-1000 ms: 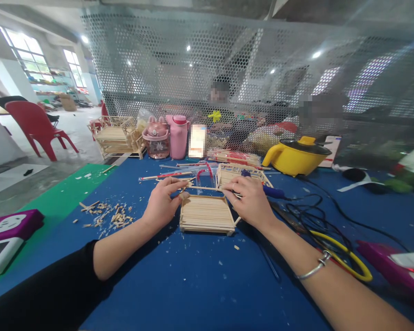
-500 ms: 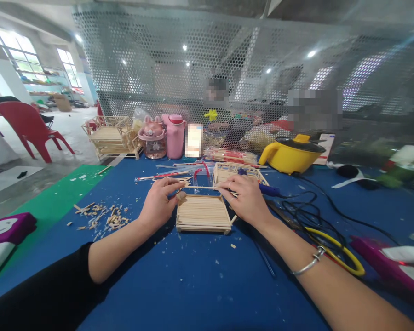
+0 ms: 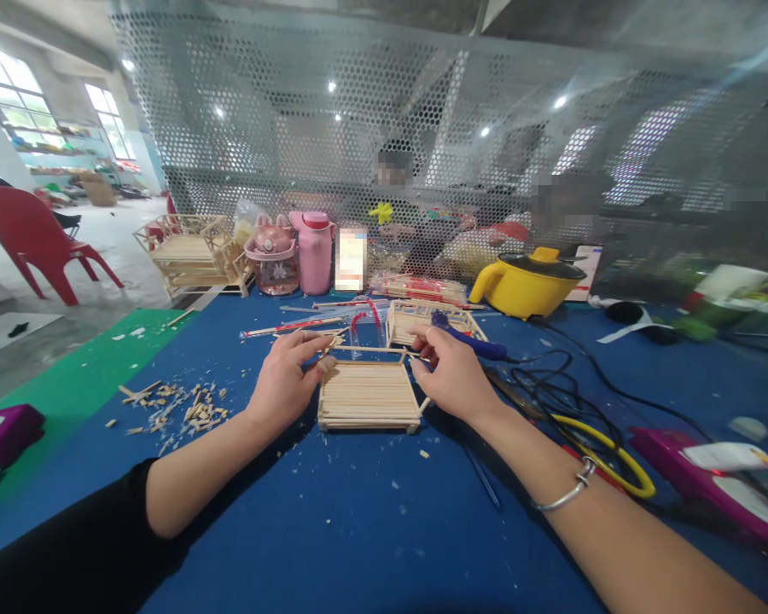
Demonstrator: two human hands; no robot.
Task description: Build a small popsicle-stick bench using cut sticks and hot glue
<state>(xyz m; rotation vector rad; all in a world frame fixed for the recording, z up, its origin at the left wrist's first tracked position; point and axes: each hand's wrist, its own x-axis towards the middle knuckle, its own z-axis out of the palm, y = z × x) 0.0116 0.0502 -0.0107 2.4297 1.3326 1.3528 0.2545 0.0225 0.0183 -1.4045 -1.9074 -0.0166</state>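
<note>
A small wooden-stick platform [image 3: 368, 396] lies on the blue table, its slats side by side and short posts at its corners. Along its far side runs a thin wooden stick [image 3: 371, 349], raised a little above the slats. The fingers of my left hand [image 3: 288, 371] are closed around the stick's left end at the far left corner. Beside the right end, my right hand [image 3: 451, 367] has thumb and index finger parted, nothing visible between them. A blue glue gun [image 3: 474, 341] lies behind my right hand, by a second stick frame [image 3: 397, 320].
Stick offcuts [image 3: 192, 405] are scattered at left. Behind stand a taller stick model [image 3: 192, 251], a pink bottle [image 3: 316, 256], a pink jar [image 3: 275, 264], a phone [image 3: 351, 260] and a yellow pot [image 3: 531, 286]. Black cables [image 3: 550, 384] tangle at right. A perforated metal screen [image 3: 249, 128] closes the back.
My right thumb and index finger have parted from the stick's right end. My left hand stays at the left end. The whole view has shifted slightly, with things appearing further left.
</note>
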